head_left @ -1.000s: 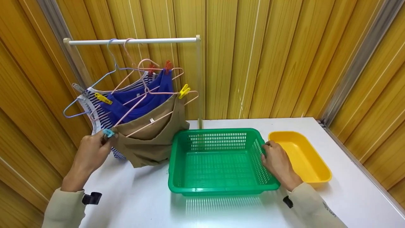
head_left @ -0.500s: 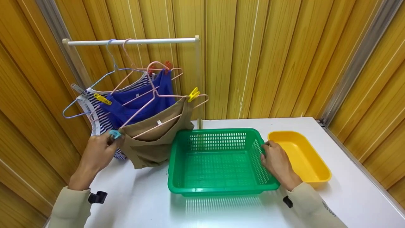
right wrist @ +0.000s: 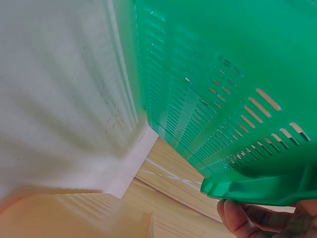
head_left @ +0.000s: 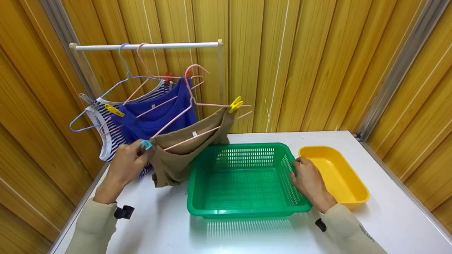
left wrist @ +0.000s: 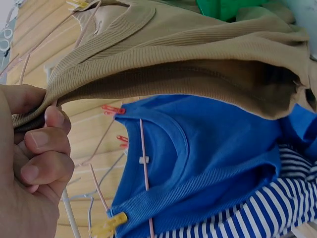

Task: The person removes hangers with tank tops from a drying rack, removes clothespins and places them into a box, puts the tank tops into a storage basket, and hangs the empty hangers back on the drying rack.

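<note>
At 10 o'clock from the green basket [head_left: 247, 212], the brown top [head_left: 180, 160] is pinched at one shoulder by the left hand [head_left: 129, 160]; its unhooked pink hanger [head_left: 210, 104] has shifted toward 3 o'clock, apparently nearing the basket, which the right hand [head_left: 308, 176] grips at 3 o'clock.

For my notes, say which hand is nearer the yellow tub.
Right. The right hand holds the basket beside the yellow tub; the left hand is beyond the basket, holding the brown shirt.
</note>
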Available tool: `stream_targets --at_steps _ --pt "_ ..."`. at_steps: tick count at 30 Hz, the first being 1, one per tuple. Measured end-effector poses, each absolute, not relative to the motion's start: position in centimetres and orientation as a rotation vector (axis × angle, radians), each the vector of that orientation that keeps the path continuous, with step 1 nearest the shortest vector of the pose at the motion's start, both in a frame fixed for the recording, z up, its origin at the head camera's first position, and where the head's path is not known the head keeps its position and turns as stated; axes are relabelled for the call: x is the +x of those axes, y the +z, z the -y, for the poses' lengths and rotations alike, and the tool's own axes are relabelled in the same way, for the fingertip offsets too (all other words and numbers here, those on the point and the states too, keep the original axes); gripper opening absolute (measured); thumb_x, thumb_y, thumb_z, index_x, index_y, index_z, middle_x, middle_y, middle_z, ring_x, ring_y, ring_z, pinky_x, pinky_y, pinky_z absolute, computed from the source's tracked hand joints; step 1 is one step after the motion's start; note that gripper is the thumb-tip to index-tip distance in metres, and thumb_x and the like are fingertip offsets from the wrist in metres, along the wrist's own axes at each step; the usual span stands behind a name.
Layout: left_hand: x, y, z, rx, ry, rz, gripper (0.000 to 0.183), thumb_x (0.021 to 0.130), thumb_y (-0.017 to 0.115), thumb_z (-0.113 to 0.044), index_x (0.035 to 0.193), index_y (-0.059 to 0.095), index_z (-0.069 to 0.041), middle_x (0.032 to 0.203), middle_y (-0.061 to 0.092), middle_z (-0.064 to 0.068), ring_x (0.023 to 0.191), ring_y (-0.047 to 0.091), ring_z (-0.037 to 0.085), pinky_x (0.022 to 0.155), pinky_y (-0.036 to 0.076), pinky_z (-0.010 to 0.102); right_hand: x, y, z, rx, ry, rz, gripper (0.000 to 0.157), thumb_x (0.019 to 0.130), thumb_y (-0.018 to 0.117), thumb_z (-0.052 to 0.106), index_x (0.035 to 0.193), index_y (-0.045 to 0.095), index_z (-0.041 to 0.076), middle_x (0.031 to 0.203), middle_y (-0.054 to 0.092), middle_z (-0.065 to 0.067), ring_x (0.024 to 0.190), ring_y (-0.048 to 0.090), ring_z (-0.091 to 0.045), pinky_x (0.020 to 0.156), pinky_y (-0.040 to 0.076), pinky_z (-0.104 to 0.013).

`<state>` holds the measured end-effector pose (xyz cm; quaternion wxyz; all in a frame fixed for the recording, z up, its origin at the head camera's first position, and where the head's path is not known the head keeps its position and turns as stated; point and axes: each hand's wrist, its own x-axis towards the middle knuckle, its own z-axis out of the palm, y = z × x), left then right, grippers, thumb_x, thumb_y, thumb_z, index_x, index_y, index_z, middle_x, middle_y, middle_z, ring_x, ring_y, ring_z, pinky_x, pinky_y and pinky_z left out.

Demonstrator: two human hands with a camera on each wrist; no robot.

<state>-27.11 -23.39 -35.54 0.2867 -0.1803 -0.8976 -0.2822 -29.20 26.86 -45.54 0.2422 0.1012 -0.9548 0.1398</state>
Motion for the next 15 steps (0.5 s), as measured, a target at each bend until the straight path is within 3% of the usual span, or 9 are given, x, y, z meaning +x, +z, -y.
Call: stream_targets --at_steps 7,15 --pt "-28.0 -35.2 21.6 -0.548 -0.758 2.330 0.028 0.091 0.066 -0.006 0.068 0.049 -0.008 0.058 0.033 -0.007 0.051 0.040 0.010 0.050 0.032 0.022 -29.2 -45.6 -26.7 0.294 0.375 2.586 0.028 0.084 0.072 0.004 0.106 0.068 -0.013 0.103 0.066 -0.025 0.091 0.064 -0.037 0.085 0.055 -0.052" --pt "-28.7 -34.5 19.1 -0.632 -0.811 2.316 0.024 0.094 0.063 -0.007 0.072 0.052 -0.007 0.058 0.033 -0.008 0.049 0.040 0.009 0.047 0.033 0.020 -29.1 -45.6 -26.8 0.278 0.380 2.597 0.027 0.085 0.071 0.004 0.106 0.068 -0.012 0.103 0.065 -0.025 0.089 0.064 -0.036 0.085 0.055 -0.053"
